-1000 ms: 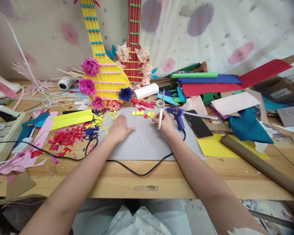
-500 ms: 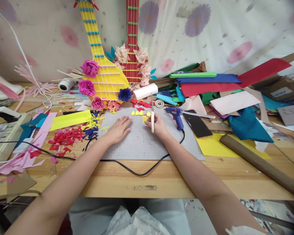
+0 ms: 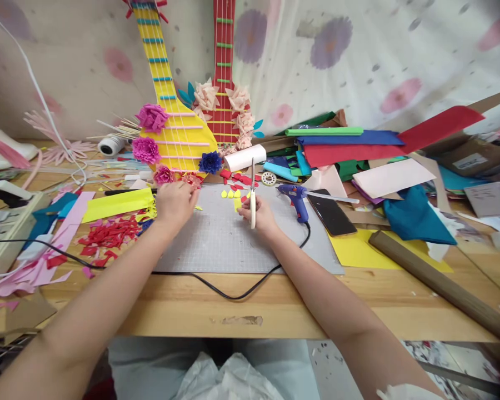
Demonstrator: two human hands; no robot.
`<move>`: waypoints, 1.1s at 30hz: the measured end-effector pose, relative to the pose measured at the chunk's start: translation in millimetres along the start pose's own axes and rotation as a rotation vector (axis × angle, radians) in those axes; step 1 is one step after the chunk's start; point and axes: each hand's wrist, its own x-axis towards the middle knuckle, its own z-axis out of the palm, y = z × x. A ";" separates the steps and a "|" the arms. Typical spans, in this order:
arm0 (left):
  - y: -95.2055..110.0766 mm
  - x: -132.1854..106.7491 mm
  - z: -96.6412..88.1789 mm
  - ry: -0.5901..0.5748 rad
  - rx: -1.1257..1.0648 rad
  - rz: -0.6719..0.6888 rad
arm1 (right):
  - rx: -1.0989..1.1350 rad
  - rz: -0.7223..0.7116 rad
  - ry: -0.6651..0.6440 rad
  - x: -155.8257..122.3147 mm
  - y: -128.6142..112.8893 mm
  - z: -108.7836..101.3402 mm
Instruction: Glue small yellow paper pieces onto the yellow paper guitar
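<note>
My right hand (image 3: 261, 216) is closed around the white-handled scissors (image 3: 253, 204), whose blades point away from me. A small yellow paper piece (image 3: 237, 204) is at its fingertips. Several yellow paper petals (image 3: 230, 194) lie in a row just beyond, on the grey cutting mat (image 3: 216, 244). At the mat's left back corner, my left hand (image 3: 175, 206) is curled with its fingers down, over the yellow and blue paper scraps (image 3: 148, 214). Whatever is under or between its fingers is hidden.
A blue glue gun (image 3: 295, 200) lies right of my right hand, its black cord (image 3: 229, 297) looping along the mat's front. Beside it is a phone (image 3: 332, 212). Red scraps (image 3: 112, 236) are heaped at left. Yellow (image 3: 183, 136) and red (image 3: 224, 66) paper instruments stand behind.
My left hand has moved left and away from me, from lying flat on the mat to curling over the scraps. The right hand still holds the scissors in nearly the same place.
</note>
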 end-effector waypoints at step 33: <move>-0.2 -39.0 23.5 0.347 -0.486 -0.420 | 0.119 0.006 0.150 2.6 7.4 31.7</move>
